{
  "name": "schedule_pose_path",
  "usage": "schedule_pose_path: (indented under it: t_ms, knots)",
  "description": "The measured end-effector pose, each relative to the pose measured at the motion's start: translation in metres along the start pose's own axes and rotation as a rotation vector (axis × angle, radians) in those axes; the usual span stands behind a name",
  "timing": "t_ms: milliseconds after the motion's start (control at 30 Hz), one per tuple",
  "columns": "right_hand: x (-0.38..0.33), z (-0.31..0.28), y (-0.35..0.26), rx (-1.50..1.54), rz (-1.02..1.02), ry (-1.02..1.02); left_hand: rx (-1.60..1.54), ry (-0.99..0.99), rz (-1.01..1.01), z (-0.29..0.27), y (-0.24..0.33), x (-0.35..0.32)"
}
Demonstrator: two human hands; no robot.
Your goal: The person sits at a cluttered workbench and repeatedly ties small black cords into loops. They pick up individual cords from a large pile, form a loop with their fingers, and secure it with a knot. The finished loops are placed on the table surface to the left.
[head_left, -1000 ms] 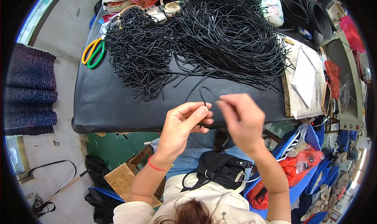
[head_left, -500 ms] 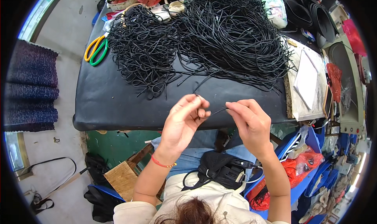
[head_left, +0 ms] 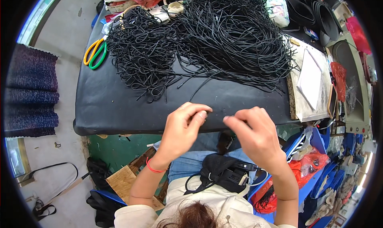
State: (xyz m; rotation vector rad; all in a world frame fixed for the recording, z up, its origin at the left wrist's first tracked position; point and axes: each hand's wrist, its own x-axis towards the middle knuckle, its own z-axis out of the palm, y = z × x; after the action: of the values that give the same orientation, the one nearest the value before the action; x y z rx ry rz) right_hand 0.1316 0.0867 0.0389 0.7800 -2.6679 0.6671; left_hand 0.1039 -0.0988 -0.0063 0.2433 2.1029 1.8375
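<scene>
Over the table's near edge, my left hand (head_left: pixel 181 128) is closed with thumb and forefinger together. A thin black cord (head_left: pixel 201 87) runs from the pile down to its fingers. My right hand (head_left: pixel 257 138) is a short way to the right, fingers curled and thumb against the forefinger; whether a cord end is in that pinch is hidden. Beyond both hands lies a looped heap of black cords (head_left: pixel 141 54), and right of it a larger bundle of long black cords (head_left: pixel 235 40).
Scissors with yellow and green handles (head_left: pixel 95 54) lie left of the heap. A pale board (head_left: pixel 309 82) borders the black table (head_left: pixel 115 108) on the right. Red plastic bags (head_left: pixel 305 168) sit below right, and a wooden stool (head_left: pixel 123 182) stands below left.
My left hand has turned its back upward and closed up its fingers. My right hand has moved slightly down and left. The cord stretch seen between the hands no longer shows.
</scene>
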Motion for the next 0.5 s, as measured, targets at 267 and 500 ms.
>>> schedule_pose_path:
  t_ms: [267, 500]
  knots:
    - [0.001, 0.016, 0.005, 0.451, 0.301, 0.054, -0.73, -0.152, -0.112, 0.008, 0.006, -0.009]
    - [-0.012, 0.021, -0.017, 0.812, 0.507, 0.018, -0.54, 0.017, -0.063, 0.015, -0.01, -0.005]
